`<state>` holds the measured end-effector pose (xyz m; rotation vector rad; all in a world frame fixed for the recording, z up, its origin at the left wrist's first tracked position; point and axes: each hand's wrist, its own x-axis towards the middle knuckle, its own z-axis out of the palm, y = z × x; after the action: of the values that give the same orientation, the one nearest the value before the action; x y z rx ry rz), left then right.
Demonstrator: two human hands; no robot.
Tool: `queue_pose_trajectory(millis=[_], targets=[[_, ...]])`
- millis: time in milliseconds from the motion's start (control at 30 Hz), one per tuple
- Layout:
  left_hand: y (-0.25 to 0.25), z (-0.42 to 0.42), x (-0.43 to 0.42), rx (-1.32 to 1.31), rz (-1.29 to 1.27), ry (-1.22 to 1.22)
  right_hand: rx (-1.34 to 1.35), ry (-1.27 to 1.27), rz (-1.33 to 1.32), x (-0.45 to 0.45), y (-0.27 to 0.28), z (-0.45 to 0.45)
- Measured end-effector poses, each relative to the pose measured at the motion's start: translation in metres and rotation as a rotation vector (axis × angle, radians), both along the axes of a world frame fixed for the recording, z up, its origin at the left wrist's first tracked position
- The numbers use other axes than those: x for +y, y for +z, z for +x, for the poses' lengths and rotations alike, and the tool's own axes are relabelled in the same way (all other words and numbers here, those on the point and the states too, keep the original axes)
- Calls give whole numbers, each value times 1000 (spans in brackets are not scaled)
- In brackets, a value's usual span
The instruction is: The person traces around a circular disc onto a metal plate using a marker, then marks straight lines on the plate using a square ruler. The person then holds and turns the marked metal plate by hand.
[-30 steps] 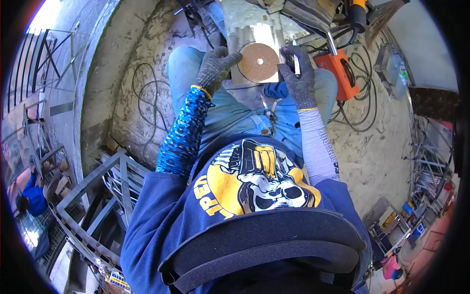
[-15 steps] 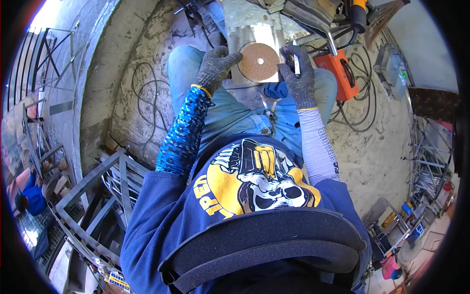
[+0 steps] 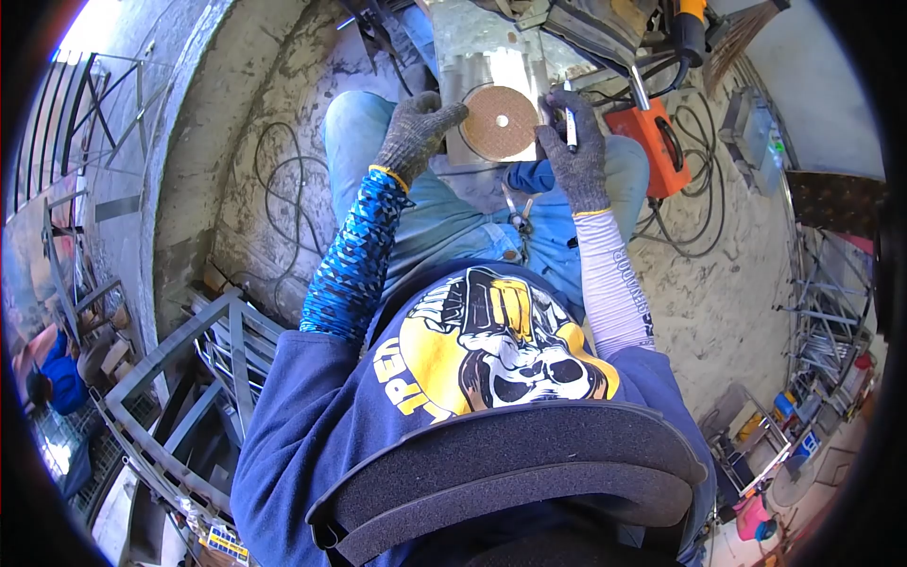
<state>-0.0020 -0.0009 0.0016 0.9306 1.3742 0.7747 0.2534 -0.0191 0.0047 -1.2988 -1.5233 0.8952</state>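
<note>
A brown cutting disc [image 3: 499, 142] with a round centre hole lies flat on a shiny metal sheet [image 3: 461, 151] between my knees. My left hand [image 3: 417, 128], in a grey knit glove, is closed at the left side, its thumb against the disc's rim; its curled fingers are partly hidden. At the right side, my gloved right hand [image 3: 578, 142] is closed on a white marker [image 3: 571, 128] that stands nearly upright along the fingers. That hand's thumb is close to the disc's right edge.
An orange-red machine [image 3: 652, 146] with cables [image 3: 709, 180] sits beyond my right knee. A power tool with a yellow handle [image 3: 691, 28] is at the upper right. Metal frames [image 3: 179, 378] stand at lower left. A loose cable [image 3: 269, 180] lies on the floor.
</note>
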Motion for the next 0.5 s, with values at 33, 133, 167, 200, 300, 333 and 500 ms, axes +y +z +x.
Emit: queue_pose_trajectory(millis=[33,133,167,200,300,333,500], targets=[[-1,0,0,-11,-3,4,-22,1,17,0,1,0],[-3,0,1,-24,-11,3,-52,0,35,0,1,0],[-5,-1,1,-24,-15,-3,-59,-2,37,1,1,0],[-5,0,1,-24,-16,-3,-59,-2,37,1,1,0],[-7,0,1,-21,-10,3,-88,-5,50,1,2,0],[-8,0,1,-25,-4,-2,-86,-2,47,1,3,0],[-7,0,0,-43,6,1,-90,0,52,1,5,0]])
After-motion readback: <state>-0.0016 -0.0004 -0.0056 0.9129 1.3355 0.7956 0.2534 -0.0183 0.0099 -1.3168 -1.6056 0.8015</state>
